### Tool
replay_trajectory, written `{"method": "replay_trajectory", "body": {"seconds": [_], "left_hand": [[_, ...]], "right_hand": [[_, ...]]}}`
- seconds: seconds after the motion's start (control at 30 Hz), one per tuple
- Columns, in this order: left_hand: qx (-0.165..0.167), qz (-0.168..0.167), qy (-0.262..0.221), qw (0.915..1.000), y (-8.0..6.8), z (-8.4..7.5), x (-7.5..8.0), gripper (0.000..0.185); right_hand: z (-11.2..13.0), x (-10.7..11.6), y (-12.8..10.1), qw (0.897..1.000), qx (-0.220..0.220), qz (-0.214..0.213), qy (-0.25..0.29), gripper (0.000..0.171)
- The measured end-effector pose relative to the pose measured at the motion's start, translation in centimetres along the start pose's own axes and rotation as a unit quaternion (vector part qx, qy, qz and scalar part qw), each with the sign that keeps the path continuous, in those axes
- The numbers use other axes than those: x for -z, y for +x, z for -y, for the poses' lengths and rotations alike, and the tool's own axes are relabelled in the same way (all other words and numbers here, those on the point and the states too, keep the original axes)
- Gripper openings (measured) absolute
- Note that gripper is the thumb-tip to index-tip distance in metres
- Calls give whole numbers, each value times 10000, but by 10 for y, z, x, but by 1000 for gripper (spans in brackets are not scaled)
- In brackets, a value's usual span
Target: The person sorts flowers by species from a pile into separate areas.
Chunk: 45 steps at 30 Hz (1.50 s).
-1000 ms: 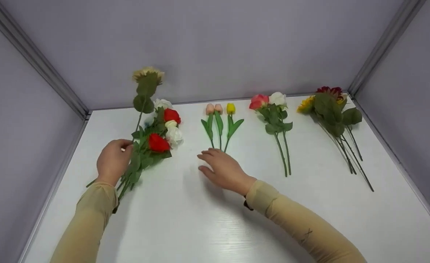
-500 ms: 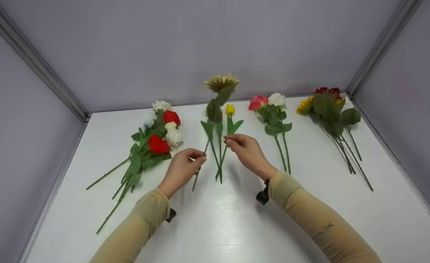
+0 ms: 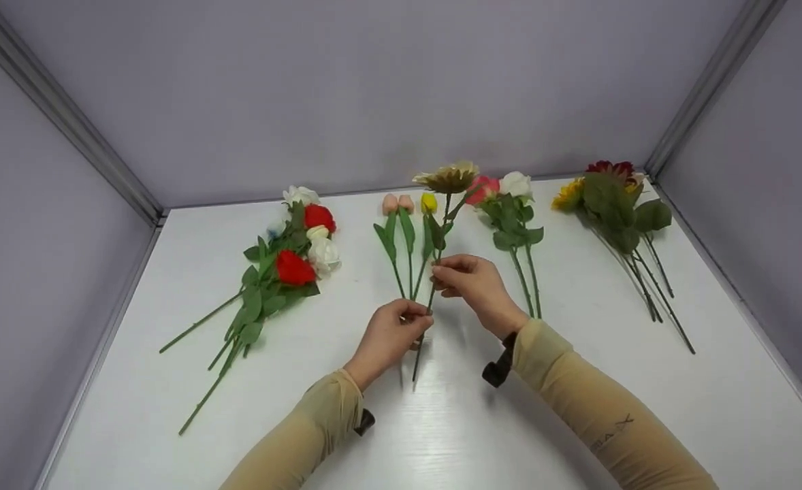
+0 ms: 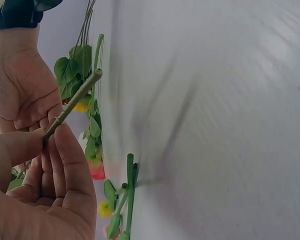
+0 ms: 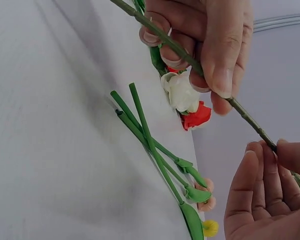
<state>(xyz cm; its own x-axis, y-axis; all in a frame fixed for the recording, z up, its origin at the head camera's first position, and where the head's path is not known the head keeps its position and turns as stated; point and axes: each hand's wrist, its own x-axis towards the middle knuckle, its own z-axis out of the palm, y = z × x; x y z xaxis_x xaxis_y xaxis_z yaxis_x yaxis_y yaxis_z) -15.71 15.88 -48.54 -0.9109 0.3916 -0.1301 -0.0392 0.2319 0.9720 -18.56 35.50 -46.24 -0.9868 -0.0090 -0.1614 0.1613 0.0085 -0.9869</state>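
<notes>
A pale yellow sunflower is held tilted above the table, its bloom up and away. My left hand pinches the lower stem between thumb and fingers. Higher on the same stem, my right hand pinches it too. The cut end of the stem sticks out past my left fingers in the left wrist view. Two pink tulips and a yellow tulip lie just beyond my hands, stems crossing in the right wrist view.
Red and white roses lie in a bunch at the left. A pink rose and a white rose lie right of the tulips. Sunflowers and a dark red flower lie far right. Walls enclose the white table.
My left hand has carried the sunflower from the left bunch rightward, past the tulips. My right hand, empty before, has come up and now pinches the stem as well.
</notes>
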Motion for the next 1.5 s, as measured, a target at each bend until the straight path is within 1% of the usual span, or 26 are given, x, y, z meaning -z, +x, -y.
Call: {"method": "replay_trajectory", "body": {"seconds": [0.2, 0.3, 0.4, 0.57, 0.7, 0.93, 1.07, 1.2, 1.27, 1.33, 1.37, 1.4, 1.43, 1.47, 1.5], "left_hand": [[176, 61, -218, 9996, 0, 4, -3, 28], [290, 178, -280, 9990, -2, 5, -4, 29], [338, 299, -275, 9986, -4, 7, -6, 28], [236, 370, -163, 9989, -5, 6, -13, 26], [95, 397, -119, 9991, -4, 4, -21, 26], [-41, 370, -87, 9993, -4, 1, -35, 25], [-55, 424, -231, 9988, -4, 0, -42, 26], [-112, 555, -385, 9977, -3, -1, -48, 29], [-217, 668, -206, 9973, -3, -2, -51, 31], [-423, 801, 284, 9955, -4, -3, -55, 33], [-577, 864, 637, 9925, -5, -3, -57, 34], [-748, 923, 1016, 9877, -6, -4, -59, 35], [-946, 970, 1431, 9804, -7, -5, -61, 36], [-1179, 1010, 1863, 9702, -8, -5, -63, 37], [-1456, 1056, 2296, 9565, -9, -5, -65, 39]], "right_hand": [[-1, 2, 1, 10000, -69, -57, -27, 31], [0, 4, 2, 9999, -34, -125, 19, 30], [1, 7, 3, 9997, 9, -235, 73, 28], [1, 12, 2, 9996, -41, -257, 72, 32], [0, 19, -1, 9995, -77, -185, 233, 34], [-2, 28, -10, 9981, -127, 114, 599, 30], [-4, 31, -16, 9985, -23, 261, 480, 30], [-3, 36, -18, 9996, 137, 138, 205, 31], [1, 41, -19, 9999, 158, -4, 22, 32], [4, 49, -19, 9994, 177, -118, -278, 34], [6, 54, -20, 9986, 182, -174, -468, 35], [8, 59, -20, 9974, 183, -236, -656, 35], [10, 66, -20, 9955, 196, -296, -874, 36], [12, 73, -20, 9932, 221, -371, -1085, 36], [13, 81, -20, 9900, 239, -456, -1314, 37]]}}
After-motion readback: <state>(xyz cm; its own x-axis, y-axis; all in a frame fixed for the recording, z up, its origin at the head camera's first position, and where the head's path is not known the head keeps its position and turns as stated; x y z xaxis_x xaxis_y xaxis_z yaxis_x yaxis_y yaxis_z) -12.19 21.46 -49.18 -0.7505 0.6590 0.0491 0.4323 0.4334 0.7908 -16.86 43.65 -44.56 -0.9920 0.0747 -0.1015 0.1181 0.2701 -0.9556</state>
